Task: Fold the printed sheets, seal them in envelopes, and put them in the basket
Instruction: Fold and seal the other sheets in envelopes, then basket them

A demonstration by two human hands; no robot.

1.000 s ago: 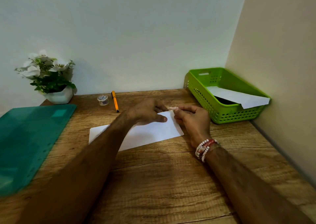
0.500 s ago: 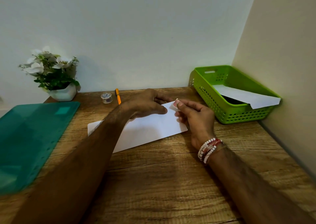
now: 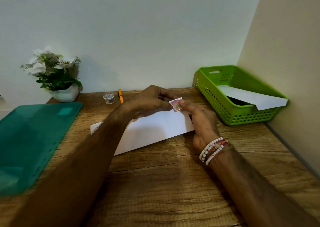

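A white envelope [image 3: 155, 129] lies on the wooden desk, its right end lifted a little. At its top right corner sits a small pink stamp [image 3: 176, 105]. My left hand [image 3: 150, 102] grips that corner of the envelope beside the stamp. My right hand [image 3: 201, 121] holds the envelope's right end, with its thumb pressing on the stamp. The green basket [image 3: 214, 95] stands at the back right and holds another white envelope [image 3: 251, 97] that sticks out over its rim.
A teal plastic folder [image 3: 32, 138] lies at the left. A potted white flower [image 3: 57, 74], a small tape roll [image 3: 109, 98] and an orange pen [image 3: 120, 97] stand along the back wall. A beige side wall closes the right.
The right end of the envelope has been lifted off the desk, and the pink stamp now shows at its corner under my right thumb. The camera has moved closer.
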